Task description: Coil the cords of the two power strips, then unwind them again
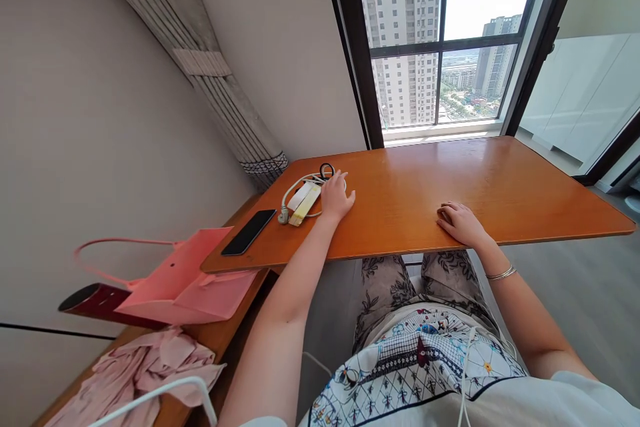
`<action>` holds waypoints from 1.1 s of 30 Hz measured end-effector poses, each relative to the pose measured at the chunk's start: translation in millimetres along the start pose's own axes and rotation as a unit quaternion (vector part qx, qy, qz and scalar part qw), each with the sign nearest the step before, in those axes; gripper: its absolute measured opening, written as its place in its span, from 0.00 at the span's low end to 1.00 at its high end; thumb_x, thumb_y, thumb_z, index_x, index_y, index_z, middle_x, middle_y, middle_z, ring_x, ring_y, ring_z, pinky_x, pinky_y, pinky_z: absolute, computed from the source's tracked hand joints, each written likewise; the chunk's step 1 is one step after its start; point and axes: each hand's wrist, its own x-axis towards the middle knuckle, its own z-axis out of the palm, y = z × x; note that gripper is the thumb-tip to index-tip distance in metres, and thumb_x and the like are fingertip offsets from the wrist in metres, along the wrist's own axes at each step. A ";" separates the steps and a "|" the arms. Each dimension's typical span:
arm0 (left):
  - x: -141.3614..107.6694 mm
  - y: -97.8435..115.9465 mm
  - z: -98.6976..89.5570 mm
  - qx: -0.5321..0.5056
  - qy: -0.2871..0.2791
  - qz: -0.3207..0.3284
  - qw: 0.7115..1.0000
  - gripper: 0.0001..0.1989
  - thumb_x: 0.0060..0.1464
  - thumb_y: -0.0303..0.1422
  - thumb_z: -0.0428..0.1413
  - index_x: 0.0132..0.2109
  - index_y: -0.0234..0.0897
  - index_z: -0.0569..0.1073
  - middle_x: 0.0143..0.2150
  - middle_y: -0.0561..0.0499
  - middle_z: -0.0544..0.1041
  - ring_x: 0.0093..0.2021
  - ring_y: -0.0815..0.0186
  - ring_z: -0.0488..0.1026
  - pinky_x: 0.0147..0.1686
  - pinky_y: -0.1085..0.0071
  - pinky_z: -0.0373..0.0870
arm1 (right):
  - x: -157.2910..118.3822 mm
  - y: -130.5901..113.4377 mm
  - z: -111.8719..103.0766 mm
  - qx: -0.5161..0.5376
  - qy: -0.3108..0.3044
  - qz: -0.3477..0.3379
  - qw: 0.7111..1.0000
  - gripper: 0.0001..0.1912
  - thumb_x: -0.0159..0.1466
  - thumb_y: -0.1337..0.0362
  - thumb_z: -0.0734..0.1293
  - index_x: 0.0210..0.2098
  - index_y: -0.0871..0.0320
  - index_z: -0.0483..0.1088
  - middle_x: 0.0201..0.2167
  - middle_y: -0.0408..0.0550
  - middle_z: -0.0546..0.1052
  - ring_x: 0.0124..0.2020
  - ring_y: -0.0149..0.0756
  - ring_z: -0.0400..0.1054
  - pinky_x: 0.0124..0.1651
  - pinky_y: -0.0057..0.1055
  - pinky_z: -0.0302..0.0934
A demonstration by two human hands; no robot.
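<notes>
My left hand (336,197) lies over the right end of a bundle on the wooden table (395,207). Its thumb is spread away from the fingers, and some fingertips are hidden by the hand. The bundle has a white and yellow strip-shaped piece (306,203), perhaps a power strip, with a white cable (294,188) looped around it. A grey-white plug (283,215) ends the cable at the left, and a black loop (327,169) shows behind. Near the table's front edge, my right hand (461,223) rests with fingers loosely bent and apart, holding nothing visible.
A black phone (249,232) lies left of the bundle. On a lower wooden surface are a pink bag (187,280), a dark red cylinder (107,305) and crumpled pink cloth (150,367). A window (440,47) stands behind the table, a curtain (215,80) at left.
</notes>
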 end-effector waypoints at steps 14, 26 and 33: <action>13.4 -102.3 -45.4 0.063 -0.158 -0.326 0.930 0.54 0.43 0.50 0.67 0.69 0.24 0.57 0.67 0.21 0.64 0.68 0.40 0.64 0.63 0.51 0.66 | 0.4 -1.7 -2.3 0.001 -0.015 0.013 1.000 0.18 0.70 0.56 0.63 0.53 0.58 0.74 0.59 0.57 0.74 0.62 0.51 0.66 0.65 0.48 0.58; 6.2 -95.4 -40.6 0.097 -0.124 -0.279 0.947 0.44 0.44 0.43 0.67 0.66 0.33 0.64 0.61 0.30 0.74 0.60 0.44 0.74 0.55 0.55 0.73 | 0.6 -2.3 -1.2 0.003 0.000 0.004 1.000 0.17 0.69 0.56 0.63 0.51 0.57 0.75 0.57 0.58 0.75 0.61 0.51 0.67 0.64 0.48 0.60; 4.7 -80.1 -45.8 0.038 -0.098 -0.242 0.965 0.36 0.47 0.44 0.65 0.61 0.34 0.70 0.59 0.36 0.77 0.58 0.45 0.75 0.54 0.57 0.73 | -0.2 -1.4 -1.1 0.005 -0.003 0.008 1.000 0.17 0.69 0.56 0.63 0.52 0.57 0.75 0.58 0.58 0.75 0.61 0.51 0.67 0.64 0.48 0.59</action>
